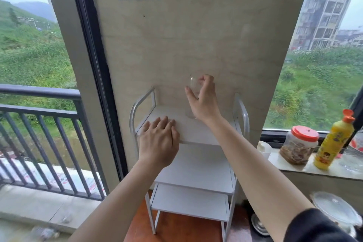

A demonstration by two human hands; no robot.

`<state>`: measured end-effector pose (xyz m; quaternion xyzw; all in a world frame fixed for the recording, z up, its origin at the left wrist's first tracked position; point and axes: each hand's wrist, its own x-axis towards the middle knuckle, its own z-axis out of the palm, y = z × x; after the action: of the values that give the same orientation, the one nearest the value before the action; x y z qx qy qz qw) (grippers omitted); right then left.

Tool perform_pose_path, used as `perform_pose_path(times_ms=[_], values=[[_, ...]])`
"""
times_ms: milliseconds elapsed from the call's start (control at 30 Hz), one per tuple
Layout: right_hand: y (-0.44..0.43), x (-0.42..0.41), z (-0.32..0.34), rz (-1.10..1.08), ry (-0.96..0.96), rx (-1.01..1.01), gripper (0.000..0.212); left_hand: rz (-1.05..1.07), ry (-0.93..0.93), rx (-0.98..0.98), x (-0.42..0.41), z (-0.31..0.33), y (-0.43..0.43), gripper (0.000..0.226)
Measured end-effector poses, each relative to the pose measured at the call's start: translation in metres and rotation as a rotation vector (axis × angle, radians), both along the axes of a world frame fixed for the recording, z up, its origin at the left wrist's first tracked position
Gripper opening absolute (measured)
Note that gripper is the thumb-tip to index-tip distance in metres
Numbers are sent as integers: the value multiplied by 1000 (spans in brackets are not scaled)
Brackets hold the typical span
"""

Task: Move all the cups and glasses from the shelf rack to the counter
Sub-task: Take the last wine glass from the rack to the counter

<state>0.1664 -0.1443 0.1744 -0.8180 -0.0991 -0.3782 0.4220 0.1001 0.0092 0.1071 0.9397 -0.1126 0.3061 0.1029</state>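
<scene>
Top shelf of white rack [196,133]: my right hand [203,102] clamped around clear glass [193,86], held just above shelf. My left hand [159,141] flat, fingers spread, on shelf's front edge.

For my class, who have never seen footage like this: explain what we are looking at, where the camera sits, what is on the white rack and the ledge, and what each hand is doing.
There is no machine here, only a person's two bare hands. The single picture comes from a wide-angle camera worn on the person's head, looking forward and down.

In front stands a white shelf rack against a pale wall between two windows. The right hand grips a clear glass above the top shelf; blur hides whether its base touches the shelf. The left hand lies flat on that shelf's front edge, holding nothing. No other cups show on the visible shelves.

On the ledge to the right stand a red-lidded jar and a yellow bottle.
</scene>
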Motion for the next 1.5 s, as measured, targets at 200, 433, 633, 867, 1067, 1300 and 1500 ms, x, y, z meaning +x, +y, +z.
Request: perform_pose_path(times_ms=[200, 433, 633, 867, 1067, 1300, 1500], values=[[-9, -36, 16, 67, 143, 100, 64, -1, 8, 9, 0, 0, 1, 48], [-23, -109, 56, 38, -27, 139, 70, -29, 133, 36, -5, 8, 1, 48], [-69, -170, 46, -137, -213, 151, 64, -285, -105, -264, -42, 32, -35, 49], [-165, -273, -7, -441, -172, 69, 65, -618, -165, -281, -91, 25, -147, 54], [-254, -412, -35, -745, -98, 95, 66, -826, -10, -109, -177, 2, -261, 62], [-341, -607, -59, -1007, -153, 117, 64, -1064, 42, 21, -339, -2, -393, 63], [-410, -805, -94, -1219, -46, 113, 76, -1271, 86, 110, -518, -33, -503, 63]])
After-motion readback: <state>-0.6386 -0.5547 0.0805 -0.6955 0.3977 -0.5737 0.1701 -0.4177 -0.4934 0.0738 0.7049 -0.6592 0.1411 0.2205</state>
